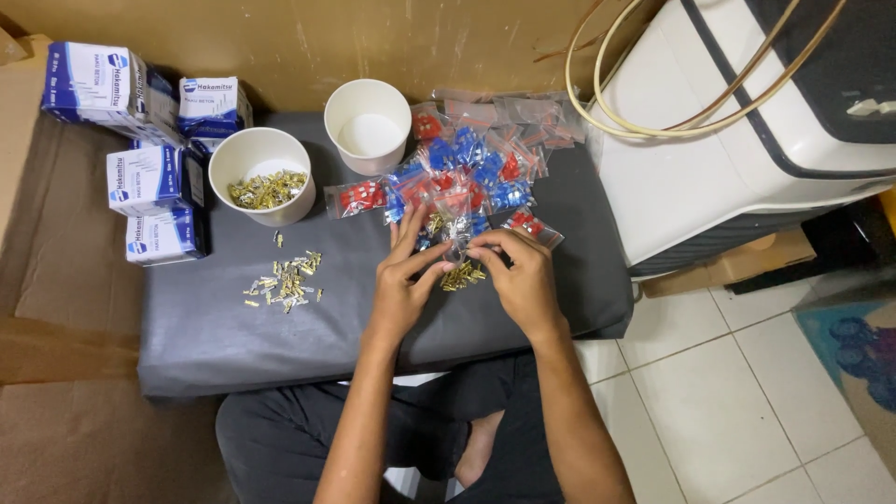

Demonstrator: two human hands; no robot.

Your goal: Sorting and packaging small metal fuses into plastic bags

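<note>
Head view: we pinch a small clear bag [456,248] between left hand [403,291] and right hand [523,280], each grip clamped on it, just above brass terminals [463,275] on the grey cushion [280,345], keeping parts within reach.

Dim, warm indoor light from above, soft shadows, slight blur and wide-angle bending at the edges.
</note>
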